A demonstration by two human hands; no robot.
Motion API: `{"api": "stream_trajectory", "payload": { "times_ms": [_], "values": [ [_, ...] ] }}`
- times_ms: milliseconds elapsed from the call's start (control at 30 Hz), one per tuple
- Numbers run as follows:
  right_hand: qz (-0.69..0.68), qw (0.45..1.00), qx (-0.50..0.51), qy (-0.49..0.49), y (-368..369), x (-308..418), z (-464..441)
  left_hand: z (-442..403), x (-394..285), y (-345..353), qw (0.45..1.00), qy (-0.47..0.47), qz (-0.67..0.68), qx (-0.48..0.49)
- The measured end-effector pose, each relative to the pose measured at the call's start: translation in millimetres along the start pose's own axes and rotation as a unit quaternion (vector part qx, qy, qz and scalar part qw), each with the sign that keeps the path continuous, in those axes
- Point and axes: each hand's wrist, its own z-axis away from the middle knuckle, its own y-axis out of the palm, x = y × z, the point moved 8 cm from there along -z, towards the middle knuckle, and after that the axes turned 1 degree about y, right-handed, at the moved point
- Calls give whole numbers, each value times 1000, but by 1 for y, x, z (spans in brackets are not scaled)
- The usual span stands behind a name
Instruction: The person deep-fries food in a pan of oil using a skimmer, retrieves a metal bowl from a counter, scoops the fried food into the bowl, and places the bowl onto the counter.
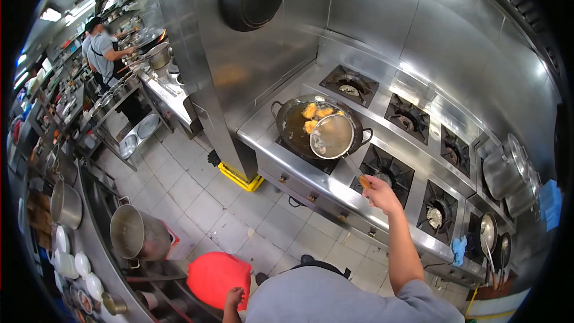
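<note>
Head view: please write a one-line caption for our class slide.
Right hand holding a round, brown-handled metal strainer at a dark two-handled wok of golden food pieces.

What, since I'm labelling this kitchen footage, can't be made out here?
All in the head view:
Any flame under the wok: hidden by the wok.
Rear of the skimmer handle: covered by the right hand.
Left forearm: cut off by the bottom edge.
What the background person handles: too small.

At my twelve o'clock I count one wok, one strainer, at least three golden pieces; five uncovered burners from twelve to two; at nine, one red object.
</note>
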Motion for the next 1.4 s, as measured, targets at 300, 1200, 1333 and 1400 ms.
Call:
{"api": "stream_trajectory", "payload": {
  "times_ms": [300,1200,1333,1400],
  "values": [
    [1,999,54,-6,78,32,-54,6,12,-4,999,8,44,-24],
    [-113,989,-61,-67,43,-10,-72,37,34,22,988,59,129,-58],
    [-50,998,-32,-38,24,-23,-41,18,28,16,995,52,80,-25],
    [-47,998,-13,-40,17,-19,-28,14,24,9,998,16,44,-33]
  ]
}}
